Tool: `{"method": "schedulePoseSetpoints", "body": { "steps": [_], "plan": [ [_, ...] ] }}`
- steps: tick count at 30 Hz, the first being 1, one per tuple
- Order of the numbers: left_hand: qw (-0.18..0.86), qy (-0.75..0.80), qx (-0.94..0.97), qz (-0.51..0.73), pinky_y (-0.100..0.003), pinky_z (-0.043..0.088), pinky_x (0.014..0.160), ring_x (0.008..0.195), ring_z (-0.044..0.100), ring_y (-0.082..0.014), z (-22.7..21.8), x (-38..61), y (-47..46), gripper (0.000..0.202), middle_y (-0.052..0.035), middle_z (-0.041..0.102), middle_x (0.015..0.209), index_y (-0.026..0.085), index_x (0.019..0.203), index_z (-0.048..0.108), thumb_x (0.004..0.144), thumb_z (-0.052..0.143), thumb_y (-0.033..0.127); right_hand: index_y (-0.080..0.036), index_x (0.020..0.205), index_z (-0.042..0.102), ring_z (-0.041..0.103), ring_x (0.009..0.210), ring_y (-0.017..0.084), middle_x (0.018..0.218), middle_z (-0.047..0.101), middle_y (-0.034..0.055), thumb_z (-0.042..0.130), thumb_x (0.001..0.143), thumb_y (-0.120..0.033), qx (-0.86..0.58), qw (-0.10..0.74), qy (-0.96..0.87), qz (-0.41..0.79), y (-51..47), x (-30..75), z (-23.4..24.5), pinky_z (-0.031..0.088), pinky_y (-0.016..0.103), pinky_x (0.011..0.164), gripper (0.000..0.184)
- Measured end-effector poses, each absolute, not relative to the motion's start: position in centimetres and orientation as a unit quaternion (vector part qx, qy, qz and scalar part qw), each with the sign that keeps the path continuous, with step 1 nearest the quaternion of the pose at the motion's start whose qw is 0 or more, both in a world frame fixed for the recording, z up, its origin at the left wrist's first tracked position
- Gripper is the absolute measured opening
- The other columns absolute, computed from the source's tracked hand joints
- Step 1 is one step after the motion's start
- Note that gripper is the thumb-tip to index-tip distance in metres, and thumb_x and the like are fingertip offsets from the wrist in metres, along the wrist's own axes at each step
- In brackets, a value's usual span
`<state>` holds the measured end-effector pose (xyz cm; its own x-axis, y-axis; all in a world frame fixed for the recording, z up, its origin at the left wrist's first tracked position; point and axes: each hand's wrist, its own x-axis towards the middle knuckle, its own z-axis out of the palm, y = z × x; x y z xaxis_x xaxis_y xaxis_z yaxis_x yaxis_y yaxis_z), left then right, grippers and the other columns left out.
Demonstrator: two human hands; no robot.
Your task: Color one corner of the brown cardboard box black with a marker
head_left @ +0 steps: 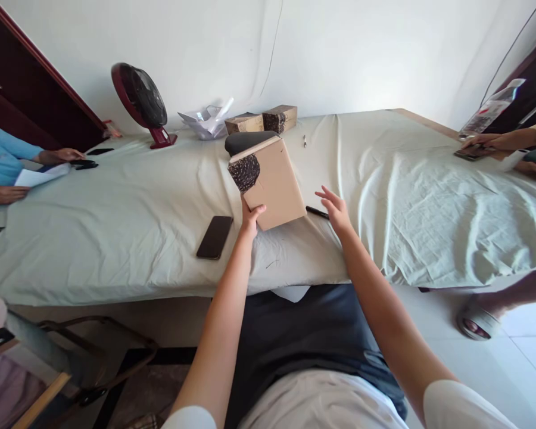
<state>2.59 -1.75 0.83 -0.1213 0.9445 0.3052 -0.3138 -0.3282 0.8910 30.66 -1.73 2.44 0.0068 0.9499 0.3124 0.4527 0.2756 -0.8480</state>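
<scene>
Cardboard box [280,189] tilted, left hand [251,219] pinching its 7 o'clock edge | right hand [336,213] spread, 4 o'clock, near black pen [315,211] | phone [215,237] 8 o'clock

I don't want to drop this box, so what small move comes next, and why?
Probably bring your right hand to the box: only your left hand grips it, by the left edge, while the right is open and apart from it.

Tan box [281,189] with seemingly black-speckled corner patch [245,173]
</scene>
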Motion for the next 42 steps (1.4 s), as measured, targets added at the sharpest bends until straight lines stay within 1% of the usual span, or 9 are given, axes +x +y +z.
{"method": "schedulePoseSetpoints", "body": {
  "steps": [5,12,19,23,26,30,34,38,42],
  "plan": [
    [0.452,0.315,0.506,0.664,-0.055,0.045,0.123,0.145,0.058,-0.0385,1.5,1.8,-1.4,0.114,-0.0106,0.068,0.146,0.033,0.16,0.044,0.058,0.092,0.05,-0.02,0.126,0.077,0.053,0.131,0.042,0.136,0.069,0.0203,0.051,0.102,-0.038,-0.661,0.18,-0.727,0.045,-2.3,29.7,2.0,0.037,0.059,0.111,0.04],
    [0.45,0.33,0.516,0.65,-0.057,0.039,0.127,0.148,0.054,-0.0396,0.9,1.9,-1.9,0.121,-0.0106,0.065,0.149,0.034,0.162,0.041,0.055,0.092,0.054,-0.017,0.138,0.065,0.067,0.109,0.035,0.129,0.072,0.0227,0.033,0.111,-0.029,-0.696,0.157,-0.698,0.054,-3.3,27.9,2.7,0.047,0.043,0.088,0.043],
    [0.443,0.325,0.524,0.651,-0.057,0.038,0.127,0.151,0.051,-0.0394,0.4,1.8,-1.9,0.116,-0.0121,0.064,0.148,0.03,0.159,0.045,0.055,0.091,0.054,-0.028,0.147,0.065,0.071,0.108,0.034,0.125,0.075,0.0178,0.038,0.112,-0.039,-0.698,0.145,-0.697,0.079,-4.6,27.3,3.8,0.049,0.041,0.087,0.046],
    [0.446,0.325,0.517,0.654,-0.056,0.038,0.127,0.151,0.05,-0.0392,0.3,1.9,-1.8,0.119,-0.012,0.062,0.152,0.03,0.16,0.044,0.053,0.091,0.052,-0.028,0.166,0.047,0.073,0.092,0.034,0.107,0.079,0.018,0.056,0.104,-0.034,-0.704,0.136,-0.687,0.117,-5.2,28.1,4.5,0.051,0.045,0.084,0.063],
    [0.456,0.326,0.51,0.652,-0.056,0.04,0.125,0.148,0.053,-0.0395,0.2,1.9,-1.6,0.122,-0.0124,0.061,0.154,0.031,0.162,0.042,0.053,0.092,0.049,-0.026,0.155,0.062,0.066,0.069,0.027,0.075,0.072,0.0063,0.07,0.085,-0.019,-0.662,0.245,-0.67,0.23,-6.0,30.0,4.9,0.052,0.042,0.077,0.07],
    [0.457,0.327,0.51,0.652,-0.058,0.042,0.123,0.147,0.053,-0.0408,0.2,2.1,-1.9,0.119,-0.0126,0.059,0.156,0.031,0.163,0.043,0.056,0.092,0.049,-0.021,0.095,0.077,0.06,0.054,0.018,0.068,0.062,0.0014,0.065,0.079,-0.029,-0.553,0.406,-0.606,0.403,-7.2,32.1,7.0,0.051,0.036,0.059,0.021],
    [0.472,0.307,0.513,0.649,-0.06,0.043,0.122,0.147,0.054,-0.0424,0.4,2.6,-2.5,0.113,-0.0138,0.06,0.155,0.03,0.162,0.045,0.06,0.09,0.049,-0.025,0.111,0.061,0.077,0.082,0.026,0.09,0.07,0.0029,0.065,0.079,-0.039,-0.348,0.488,-0.57,0.562,-7.7,31.2,11.4,0.057,0.038,0.067,0.035],
    [0.468,0.317,0.527,0.634,-0.061,0.043,0.123,0.145,0.054,-0.0418,0.4,3.0,-2.9,0.118,-0.0119,0.059,0.154,0.033,0.164,0.044,0.059,0.093,0.051,-0.032,0.106,0.046,0.069,0.072,0.017,0.084,0.064,-0.0042,0.078,0.085,-0.044,-0.301,0.606,-0.593,0.437,-6.8,27.6,14.8,0.05,0.03,0.061,0.04],
    [0.481,0.306,0.514,0.64,-0.062,0.04,0.126,0.151,0.05,-0.0406,0.5,3.1,-3.1,0.112,-0.0085,0.059,0.157,0.039,0.164,0.044,0.064,0.091,0.062,-0.032,0.115,0.05,0.065,0.073,0.018,0.08,0.058,-0.0021,0.053,0.101,-0.07,-0.306,0.674,-0.607,0.291,-5.7,24.1,15.5,0.054,0.034,0.067,0.041]
  ]
}}
